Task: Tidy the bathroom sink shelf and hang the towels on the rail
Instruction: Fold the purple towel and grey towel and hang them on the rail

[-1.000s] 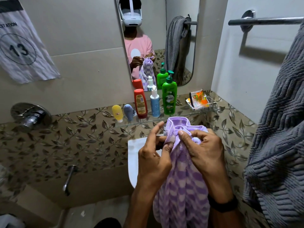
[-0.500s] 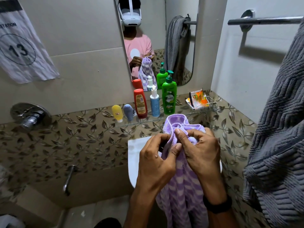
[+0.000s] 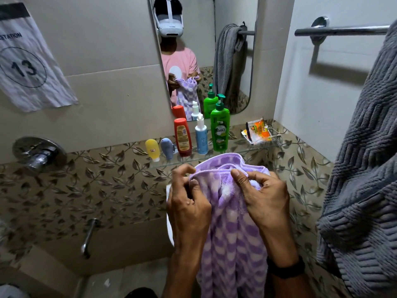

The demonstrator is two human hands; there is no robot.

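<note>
A purple and white checked towel (image 3: 232, 237) hangs down in front of me, its top edge bunched. My left hand (image 3: 189, 203) pinches the edge's left part and my right hand (image 3: 264, 196) grips the right part, both just below the glass shelf (image 3: 242, 151). On that shelf stand a yellow tube (image 3: 152, 149), a blue tube (image 3: 167, 148), a red bottle (image 3: 182, 137), a white spray bottle (image 3: 201, 136) and a green pump bottle (image 3: 219, 127). A grey towel (image 3: 363, 173) hangs at the right from the chrome rail (image 3: 339, 31).
Orange and white sachets (image 3: 257, 131) lie on the shelf's right end. A mirror (image 3: 206, 50) hangs above the shelf. A white sink (image 3: 169, 203) shows behind my hands. A chrome valve (image 3: 39, 153) and spout (image 3: 88, 237) are on the left wall, below a paper sign (image 3: 25, 61).
My hands have moved slightly apart along the towel's top edge, spreading it wider. The bottles on the shelf have not moved.
</note>
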